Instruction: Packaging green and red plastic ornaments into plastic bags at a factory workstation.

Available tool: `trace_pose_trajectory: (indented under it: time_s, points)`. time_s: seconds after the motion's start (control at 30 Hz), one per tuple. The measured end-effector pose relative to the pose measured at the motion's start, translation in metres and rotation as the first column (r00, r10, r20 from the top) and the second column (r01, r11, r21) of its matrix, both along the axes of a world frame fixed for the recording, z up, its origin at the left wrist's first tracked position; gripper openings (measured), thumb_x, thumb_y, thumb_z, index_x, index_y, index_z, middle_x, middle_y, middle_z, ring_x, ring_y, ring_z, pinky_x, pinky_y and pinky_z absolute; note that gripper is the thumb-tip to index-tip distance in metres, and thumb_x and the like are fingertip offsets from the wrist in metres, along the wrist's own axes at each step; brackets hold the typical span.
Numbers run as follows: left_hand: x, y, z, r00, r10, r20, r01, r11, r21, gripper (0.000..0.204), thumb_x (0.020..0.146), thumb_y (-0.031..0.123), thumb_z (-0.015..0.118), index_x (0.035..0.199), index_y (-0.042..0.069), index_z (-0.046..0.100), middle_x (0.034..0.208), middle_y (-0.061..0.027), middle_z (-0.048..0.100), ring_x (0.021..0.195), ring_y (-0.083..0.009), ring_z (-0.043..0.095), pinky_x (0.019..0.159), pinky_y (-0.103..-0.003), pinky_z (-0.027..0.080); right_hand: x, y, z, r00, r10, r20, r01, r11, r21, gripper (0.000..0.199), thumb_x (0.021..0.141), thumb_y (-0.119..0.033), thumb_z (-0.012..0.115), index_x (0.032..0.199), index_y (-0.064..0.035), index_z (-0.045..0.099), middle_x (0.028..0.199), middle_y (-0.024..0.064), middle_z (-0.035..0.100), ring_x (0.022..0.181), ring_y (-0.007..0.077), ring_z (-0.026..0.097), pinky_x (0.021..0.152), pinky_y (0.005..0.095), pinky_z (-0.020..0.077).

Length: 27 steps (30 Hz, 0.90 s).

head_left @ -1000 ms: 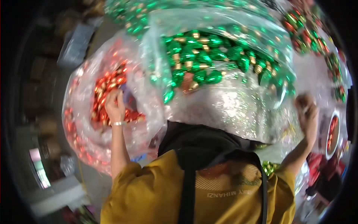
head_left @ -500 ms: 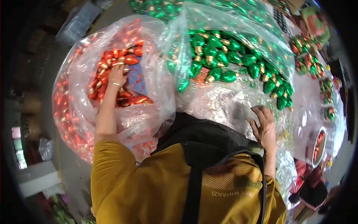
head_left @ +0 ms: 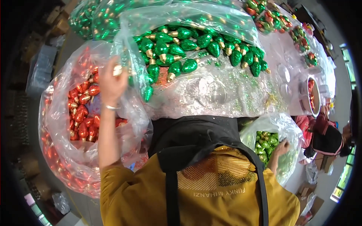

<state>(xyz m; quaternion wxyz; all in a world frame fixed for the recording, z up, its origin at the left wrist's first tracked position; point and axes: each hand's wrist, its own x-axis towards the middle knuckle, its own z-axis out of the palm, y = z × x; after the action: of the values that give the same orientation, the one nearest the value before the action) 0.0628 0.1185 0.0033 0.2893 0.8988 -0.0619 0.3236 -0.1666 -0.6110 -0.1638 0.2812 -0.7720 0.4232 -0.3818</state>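
My left hand [head_left: 114,81] is raised over the inner edge of a large clear plastic bag [head_left: 130,132] of red bulb-shaped ornaments [head_left: 83,113]. The hand is smeared by motion, but its fingers are closed on a bulb ornament, of which only the gold cap [head_left: 117,70] shows. At the lower right, my right hand [head_left: 281,147] is closed at the side of another clear bag [head_left: 290,128] holding light green ornaments [head_left: 265,143]. Whatever its fingers grip is hidden.
Green bulb ornaments [head_left: 189,65] with gold caps spill from a plastic bag onto a glitter-strewn table [head_left: 211,92]. Further right stand a white-rimmed tub [head_left: 318,96] with red contents and bunches of mixed red and green ornaments [head_left: 300,39]. Cardboard boxes lie on the floor.
My left hand has come up out of the red ornaments toward the table. My right hand has left the tabletop for the light green bag. The view has turned to the right.
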Motion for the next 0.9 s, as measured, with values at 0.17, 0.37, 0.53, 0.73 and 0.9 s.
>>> trace_pose_trajectory:
  time_s: [0.17, 0.37, 0.53, 0.73, 0.9]
  points:
    - [0.076, -0.051, -0.035, 0.955, -0.136, -0.264, 0.259, 0.816, 0.516, 0.049, 0.074, 0.007, 0.064, 0.122, 0.009, 0.052, 0.116, -0.0156, 0.056, 0.096, -0.0337, 0.058, 0.080, -0.041, 0.048, -0.055, 0.015, -0.096, 0.846, 0.209, -0.490, -0.036, 0.940, 0.339, 0.029, 0.082, -0.020, 0.060, 0.099, 0.0032, 0.062, 0.083, 0.0101, 0.064, 0.071, 0.0159, 0.056, 0.064, 0.0287, 0.0454]
    - [0.122, -0.071, -0.069, 0.907, -0.002, -0.421, 0.379, 0.439, 0.815, 0.060, 0.071, 0.001, 0.060, 0.128, 0.013, 0.047, 0.138, -0.0159, 0.037, 0.107, -0.0351, 0.053, 0.082, -0.043, 0.048, -0.027, 0.074, -0.133, 0.631, 0.707, -0.319, -0.391, 0.645, 0.657, 0.054, 0.081, -0.018, 0.061, 0.125, 0.0077, 0.045, 0.102, 0.0260, 0.062, 0.091, 0.0299, 0.062, 0.076, 0.0367, 0.0497]
    - [0.128, -0.079, -0.064, 0.861, 0.067, -0.504, 0.334, 0.673, 0.660, 0.053, 0.073, 0.005, 0.065, 0.123, 0.014, 0.052, 0.130, -0.0152, 0.049, 0.102, -0.0359, 0.056, 0.084, -0.041, 0.048, 0.008, 0.087, -0.107, 0.403, 0.512, -0.759, -0.570, 0.789, 0.229, 0.056, 0.080, -0.025, 0.063, 0.126, 0.0027, 0.047, 0.107, 0.0298, 0.060, 0.097, 0.0401, 0.060, 0.081, 0.0425, 0.0490]
    - [0.089, -0.070, -0.031, 0.948, -0.212, -0.236, 0.115, 0.924, -0.365, 0.041, 0.079, 0.016, 0.073, 0.114, 0.003, 0.058, 0.095, -0.0078, 0.065, 0.087, -0.0194, 0.062, 0.077, -0.033, 0.050, 0.028, 0.087, -0.075, 0.192, 0.467, -0.863, -0.460, 0.820, 0.341, 0.043, 0.078, -0.032, 0.062, 0.106, 0.0006, 0.060, 0.095, 0.0259, 0.064, 0.086, 0.0430, 0.062, 0.077, 0.0462, 0.0485]
    - [0.018, -0.091, 0.031, 0.962, -0.245, 0.119, 0.251, 0.622, -0.742, 0.043, 0.079, 0.010, 0.072, 0.117, 0.001, 0.056, 0.096, -0.0050, 0.062, 0.084, -0.0116, 0.058, 0.073, -0.025, 0.049, 0.042, 0.121, 0.155, 0.254, 0.529, -0.810, -0.332, 0.834, 0.440, 0.047, 0.080, -0.039, 0.063, 0.101, 0.0033, 0.061, 0.084, 0.0185, 0.066, 0.075, 0.0243, 0.065, 0.074, 0.0344, 0.0508]
